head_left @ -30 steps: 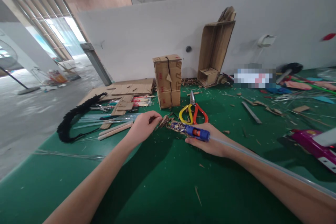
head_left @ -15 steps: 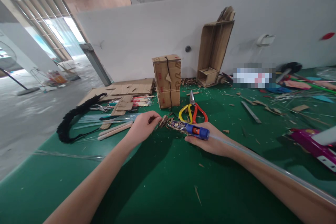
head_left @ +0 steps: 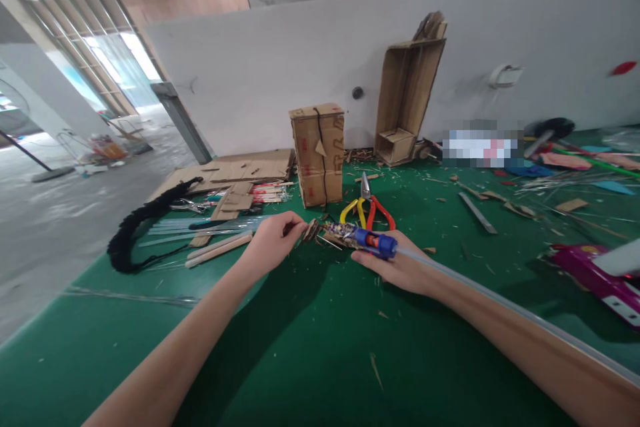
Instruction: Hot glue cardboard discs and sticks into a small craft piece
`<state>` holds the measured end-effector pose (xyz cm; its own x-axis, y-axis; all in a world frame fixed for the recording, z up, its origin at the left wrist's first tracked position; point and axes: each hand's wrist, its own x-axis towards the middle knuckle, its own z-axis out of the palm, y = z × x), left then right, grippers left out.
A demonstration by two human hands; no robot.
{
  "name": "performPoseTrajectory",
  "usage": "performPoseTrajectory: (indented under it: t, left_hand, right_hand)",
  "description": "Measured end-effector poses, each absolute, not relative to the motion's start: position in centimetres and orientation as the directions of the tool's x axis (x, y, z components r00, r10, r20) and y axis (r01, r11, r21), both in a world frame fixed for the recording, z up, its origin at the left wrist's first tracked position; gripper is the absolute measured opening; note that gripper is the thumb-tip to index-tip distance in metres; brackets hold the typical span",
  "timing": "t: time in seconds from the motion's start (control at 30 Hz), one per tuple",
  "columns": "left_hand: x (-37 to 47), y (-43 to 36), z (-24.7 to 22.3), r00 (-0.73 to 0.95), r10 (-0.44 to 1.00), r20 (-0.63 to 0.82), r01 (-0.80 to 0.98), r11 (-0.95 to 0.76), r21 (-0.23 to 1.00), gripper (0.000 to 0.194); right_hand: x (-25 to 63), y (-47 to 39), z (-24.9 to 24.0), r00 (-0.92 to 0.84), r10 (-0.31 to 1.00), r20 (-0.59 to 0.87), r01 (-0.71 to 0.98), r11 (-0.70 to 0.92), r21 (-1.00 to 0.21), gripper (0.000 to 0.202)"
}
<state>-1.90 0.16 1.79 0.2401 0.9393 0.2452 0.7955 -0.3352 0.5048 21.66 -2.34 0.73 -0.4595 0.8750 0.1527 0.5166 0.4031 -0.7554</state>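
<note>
I judged brown layered cardboard scrap (head_left: 312, 230) light, crushable, best edge-held; left hand (head_left: 276, 235) pinched it, right hand (head_left: 406, 268) gripped blue plastic glue gun (head_left: 386, 245).

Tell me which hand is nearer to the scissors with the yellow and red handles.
Right. The right hand is just on the near side of the scissors; the left hand is farther off, to their left.

The person's left forearm (head_left: 185, 340) slants in from the near left, the left grip (head_left: 274, 240) pinched, fingers (head_left: 290, 218) bent. The right forearm (head_left: 520, 347) angles from the near right; the right grip (head_left: 411, 270) is curled inward, its thumb (head_left: 365, 259) stretched leftward.
</note>
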Motion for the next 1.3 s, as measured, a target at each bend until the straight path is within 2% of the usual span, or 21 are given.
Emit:
performPoseTrajectory:
  t: [0.1,0.27,0.4,0.57,0.7,0.83,0.97,1.13,1.3]
  left_hand:
    - [-1.86,0.13,1.85,0.246,0.936,0.251,0.795,-0.343,0.500,0.026]
    - [-1.82,0.14,1.88,0.235,0.940,0.247,0.800,-0.331,0.500,0.026]
    - [-1.79,0.19,1.80,0.238,0.941,0.242,0.794,-0.332,0.509,0.026]
    - [-1.85,0.20,1.76,0.226,0.943,0.243,0.793,-0.324,0.516,0.026]
    - [-1.93,0.22,1.73,0.232,0.940,0.250,0.797,-0.331,0.505,0.027]
    - [-1.92,0.28,1.66,0.229,0.944,0.239,0.800,-0.323,0.506,0.028]
    - [-1.91,0.25,1.65,0.230,0.942,0.245,0.799,-0.326,0.505,0.027]
    - [-1.91,0.18,1.66,0.224,0.944,0.241,0.796,-0.320,0.514,0.027]
    - [-1.85,0.19,1.67,0.223,0.943,0.246,0.795,-0.322,0.514,0.028]
  right_hand:
    - [21.69,-2.33,0.69,-0.538,0.827,0.159,0.490,0.461,-0.740,0.029]
    - [21.67,-2.37,0.58,-0.420,0.892,0.168,0.545,0.396,-0.739,0.035]
    - [21.66,-2.45,0.61,-0.523,0.834,0.176,0.489,0.463,-0.740,0.031]
    - [21.65,-2.43,0.65,-0.418,0.896,0.152,0.546,0.381,-0.746,0.034]
    - [21.63,-2.42,0.72,-0.510,0.845,0.161,0.511,0.448,-0.734,0.030]
    - [21.61,-2.46,0.88,-0.444,0.882,0.159,0.545,0.406,-0.734,0.034]
    - [21.56,-2.52,1.01,-0.527,0.835,0.158,0.516,0.462,-0.721,0.030]
    - [21.50,-2.43,0.87,-0.401,0.904,0.147,0.556,0.367,-0.746,0.035]
    - [21.44,-2.40,0.81,-0.485,0.859,0.165,0.527,0.438,-0.729,0.032]
